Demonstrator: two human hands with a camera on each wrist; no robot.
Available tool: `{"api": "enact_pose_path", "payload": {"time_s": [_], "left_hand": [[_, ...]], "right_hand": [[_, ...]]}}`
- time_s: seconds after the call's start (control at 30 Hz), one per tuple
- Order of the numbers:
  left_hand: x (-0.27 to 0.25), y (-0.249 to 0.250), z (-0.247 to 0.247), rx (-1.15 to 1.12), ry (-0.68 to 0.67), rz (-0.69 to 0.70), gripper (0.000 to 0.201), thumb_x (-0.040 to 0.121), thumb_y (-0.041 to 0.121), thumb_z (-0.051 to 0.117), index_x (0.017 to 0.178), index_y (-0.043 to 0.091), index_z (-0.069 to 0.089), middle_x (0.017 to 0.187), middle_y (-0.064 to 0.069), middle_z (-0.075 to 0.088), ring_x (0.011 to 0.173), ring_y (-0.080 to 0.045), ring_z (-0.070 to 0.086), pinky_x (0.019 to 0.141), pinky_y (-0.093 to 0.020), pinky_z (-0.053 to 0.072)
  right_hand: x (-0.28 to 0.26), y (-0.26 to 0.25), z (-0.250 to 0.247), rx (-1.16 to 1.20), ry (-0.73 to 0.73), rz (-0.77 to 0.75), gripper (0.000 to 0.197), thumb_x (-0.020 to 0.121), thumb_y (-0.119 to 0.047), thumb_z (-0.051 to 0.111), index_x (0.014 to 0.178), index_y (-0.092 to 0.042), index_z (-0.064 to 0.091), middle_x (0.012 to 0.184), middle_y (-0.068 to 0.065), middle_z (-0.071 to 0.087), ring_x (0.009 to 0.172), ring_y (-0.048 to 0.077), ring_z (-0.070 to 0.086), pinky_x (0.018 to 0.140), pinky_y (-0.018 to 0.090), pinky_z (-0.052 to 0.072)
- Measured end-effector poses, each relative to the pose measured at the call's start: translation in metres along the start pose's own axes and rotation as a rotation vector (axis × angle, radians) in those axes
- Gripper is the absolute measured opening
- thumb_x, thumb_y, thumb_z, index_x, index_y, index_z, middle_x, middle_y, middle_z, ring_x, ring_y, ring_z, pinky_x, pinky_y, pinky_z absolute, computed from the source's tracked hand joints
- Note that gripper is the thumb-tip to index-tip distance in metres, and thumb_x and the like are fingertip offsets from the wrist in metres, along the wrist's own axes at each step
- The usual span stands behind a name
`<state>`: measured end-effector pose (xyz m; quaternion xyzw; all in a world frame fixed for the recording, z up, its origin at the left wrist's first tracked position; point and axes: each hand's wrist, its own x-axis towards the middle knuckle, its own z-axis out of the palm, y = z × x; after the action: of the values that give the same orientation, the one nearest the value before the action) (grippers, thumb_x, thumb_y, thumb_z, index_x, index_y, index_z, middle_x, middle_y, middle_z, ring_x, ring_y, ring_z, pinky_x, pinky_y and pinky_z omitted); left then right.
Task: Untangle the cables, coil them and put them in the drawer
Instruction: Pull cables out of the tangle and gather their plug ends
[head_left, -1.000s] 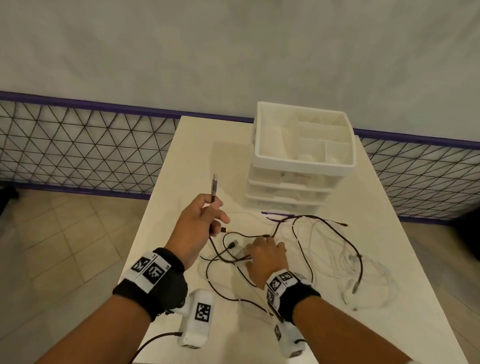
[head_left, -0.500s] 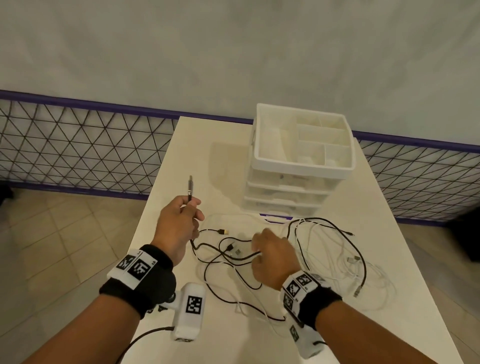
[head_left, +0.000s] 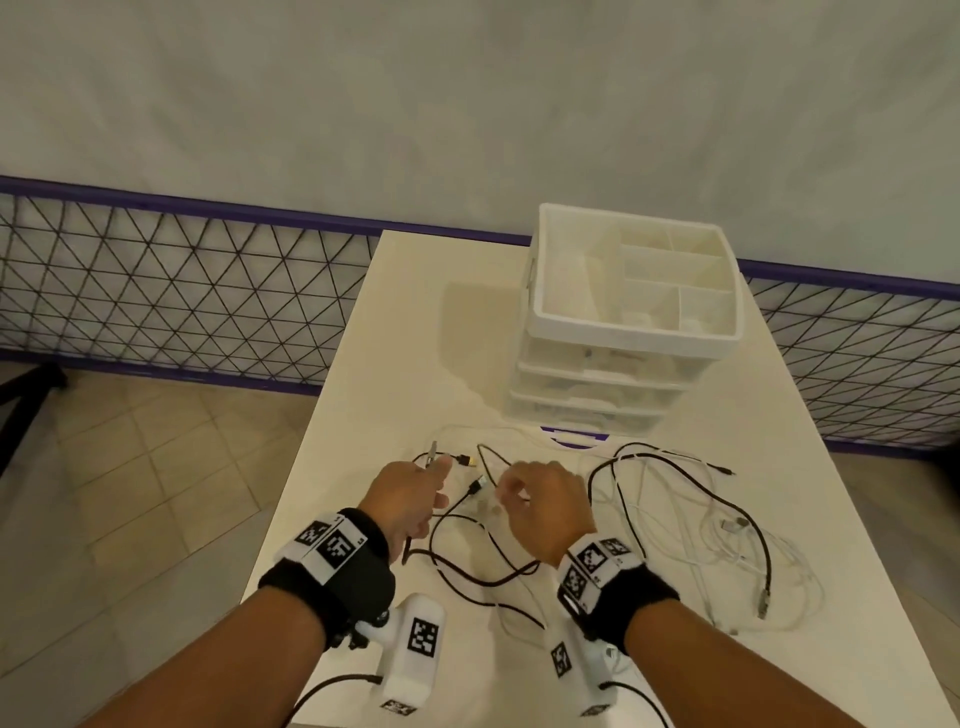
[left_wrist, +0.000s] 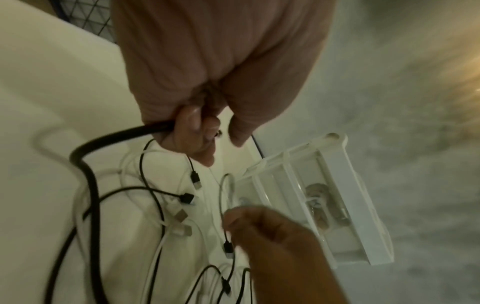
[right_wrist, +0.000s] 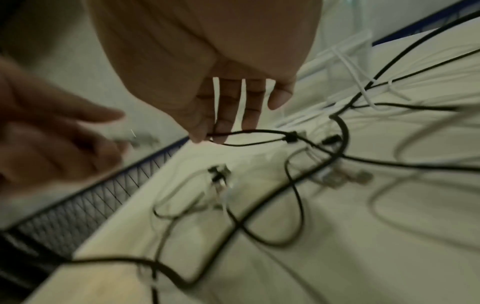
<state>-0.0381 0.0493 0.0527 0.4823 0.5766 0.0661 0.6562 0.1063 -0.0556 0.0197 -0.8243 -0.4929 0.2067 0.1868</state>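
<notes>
A tangle of black cables (head_left: 675, 483) and white cables (head_left: 727, 545) lies on the white table (head_left: 395, 364) in front of the white drawer unit (head_left: 623, 364). My left hand (head_left: 415, 493) grips a thicker black cable (left_wrist: 116, 137), and its metal plug (head_left: 432, 451) sticks up past the thumb. My right hand (head_left: 535, 493), just right of the left, pinches a thin black cable (right_wrist: 249, 131) between thumb and fingers above the tangle. Several loose plugs (left_wrist: 182, 216) lie between the hands.
The drawer unit's open top tray (head_left: 550, 312) has empty compartments, and the drawers below look shut. A black mesh fence (head_left: 182, 291) with a purple rail runs behind the table. Tiled floor (head_left: 130, 493) drops off past the table's left edge.
My left hand came down and right with its black cable, close to the right hand. My right hand lifted off the tangle and now pinches a thin black cable.
</notes>
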Motion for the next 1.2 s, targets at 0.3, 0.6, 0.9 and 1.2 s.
{"api": "enact_pose_path", "payload": {"time_s": [0.3, 0.6, 0.9, 1.2], "left_hand": [[-0.004, 0.063, 0.002, -0.708, -0.017, 0.126, 0.027, 0.105, 0.019, 0.044, 0.083, 0.007, 0.053, 0.051, 0.002, 0.032, 0.047, -0.013, 0.03, 0.052, -0.027, 0.036], [-0.003, 0.063, -0.044, -0.525, 0.082, 0.307, 0.016, 0.104, 0.014, 0.04, 0.094, 0.013, 0.053, 0.06, 0.004, 0.031, 0.043, -0.007, 0.024, 0.035, -0.02, 0.022], [0.004, 0.024, -0.045, -0.56, 0.079, 0.157, 0.012, 0.101, 0.009, 0.048, 0.093, 0.005, 0.056, 0.063, -0.001, 0.038, 0.038, -0.009, 0.028, 0.039, -0.023, 0.03], [0.016, -0.025, -0.009, 0.711, 0.221, 0.258, 0.024, 0.092, 0.031, 0.06, 0.075, 0.014, 0.062, 0.067, -0.001, 0.058, 0.064, -0.021, 0.054, 0.052, -0.026, 0.037]], "right_hand": [[-0.016, 0.017, -0.047, 0.376, -0.058, -0.051, 0.012, 0.093, -0.035, 0.068, 0.091, -0.024, 0.072, 0.051, -0.006, 0.054, 0.048, 0.003, 0.044, 0.057, 0.021, 0.043], [-0.007, 0.075, -0.089, 0.706, 0.263, 0.488, 0.013, 0.081, -0.011, 0.078, 0.068, -0.007, 0.075, 0.064, 0.004, 0.065, 0.063, 0.025, 0.052, 0.066, 0.036, 0.046], [-0.017, 0.077, -0.123, 0.103, 0.197, 0.774, 0.015, 0.078, -0.016, 0.068, 0.071, -0.002, 0.066, 0.086, 0.014, 0.064, 0.074, 0.029, 0.057, 0.075, 0.031, 0.045], [-0.043, 0.081, -0.07, -0.304, 0.103, 0.491, 0.029, 0.086, -0.029, 0.055, 0.11, -0.033, 0.071, 0.122, -0.001, 0.066, 0.116, 0.025, 0.057, 0.102, 0.047, 0.038]]}}
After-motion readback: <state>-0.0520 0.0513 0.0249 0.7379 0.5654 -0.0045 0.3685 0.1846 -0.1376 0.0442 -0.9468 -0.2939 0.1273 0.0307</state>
